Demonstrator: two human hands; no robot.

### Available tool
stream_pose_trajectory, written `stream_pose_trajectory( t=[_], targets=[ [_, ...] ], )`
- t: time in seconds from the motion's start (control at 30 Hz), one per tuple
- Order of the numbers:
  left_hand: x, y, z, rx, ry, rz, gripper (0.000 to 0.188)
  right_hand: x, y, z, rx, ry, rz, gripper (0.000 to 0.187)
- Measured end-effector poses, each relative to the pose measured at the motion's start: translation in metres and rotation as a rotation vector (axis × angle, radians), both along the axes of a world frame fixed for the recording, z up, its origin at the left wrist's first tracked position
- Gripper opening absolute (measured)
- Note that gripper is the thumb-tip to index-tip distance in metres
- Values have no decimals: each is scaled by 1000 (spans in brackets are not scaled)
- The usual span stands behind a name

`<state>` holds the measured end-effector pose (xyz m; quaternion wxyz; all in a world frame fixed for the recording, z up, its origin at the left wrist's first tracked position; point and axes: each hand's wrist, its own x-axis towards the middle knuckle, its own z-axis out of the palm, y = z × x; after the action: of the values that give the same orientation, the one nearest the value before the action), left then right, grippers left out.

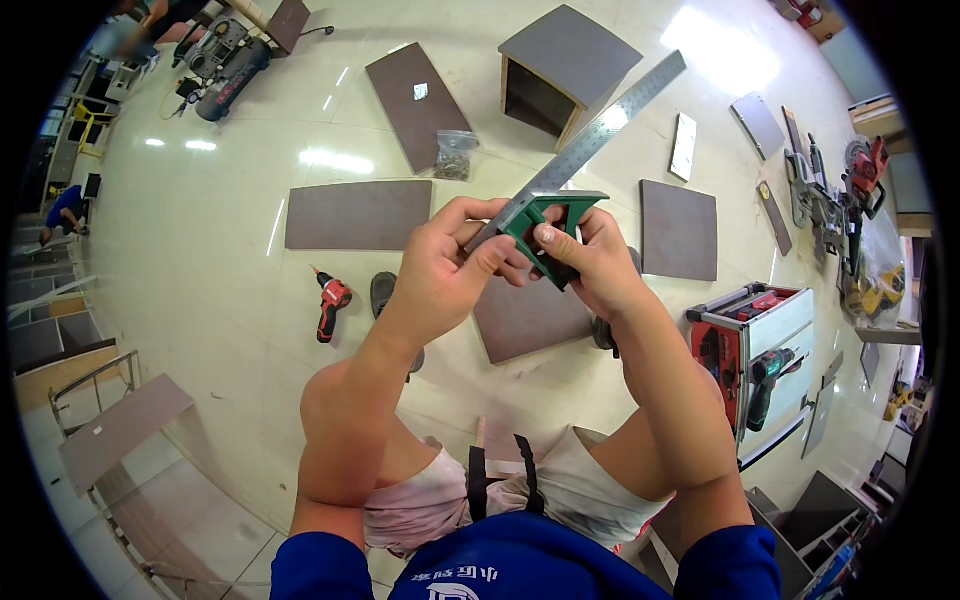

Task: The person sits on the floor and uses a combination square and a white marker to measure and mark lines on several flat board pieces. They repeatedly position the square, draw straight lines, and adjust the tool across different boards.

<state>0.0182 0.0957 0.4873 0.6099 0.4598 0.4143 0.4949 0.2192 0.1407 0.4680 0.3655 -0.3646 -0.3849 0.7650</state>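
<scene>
In front of me I hold up a combination square (556,220) with a green head and a long steel rule that slants up to the right. My left hand (450,265) is closed around the lower end of the rule, fingers behind it and thumb by the head. Gripping the green head from the right is my right hand (595,262), its thumb pressed on the front. Below them a brown-grey board (530,322) lies on the floor between my feet, partly hidden by my hands.
A red cordless drill (334,304) lies left, near a long board (355,215). Ahead are a cabinet box (570,55), another board (410,105) and a bag of small hardware (455,155). To the right are a board (680,232), a table saw (750,350) and a green drill (768,385).
</scene>
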Motion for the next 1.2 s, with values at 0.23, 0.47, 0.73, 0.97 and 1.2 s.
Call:
stream_pose_trajectory(
  t=[0.23,0.47,0.73,0.97,1.2],
  targets=[
    [-2,0,-3,8,-3,-19,33,2,-3,10,-75,45,53,25],
    [-3,0,-11,24,5,45,31,-6,-9,-8,60,7,-7,24],
    [-10,11,-15,-35,136,78,33,-3,-1,-4,108,-148,81,26],
    [-13,8,-12,89,260,-57,48,-8,-5,4,36,-37,67,23],
    [-8,8,-20,143,318,55,45,-5,-3,-15,-17,12,38,22]
  ],
)
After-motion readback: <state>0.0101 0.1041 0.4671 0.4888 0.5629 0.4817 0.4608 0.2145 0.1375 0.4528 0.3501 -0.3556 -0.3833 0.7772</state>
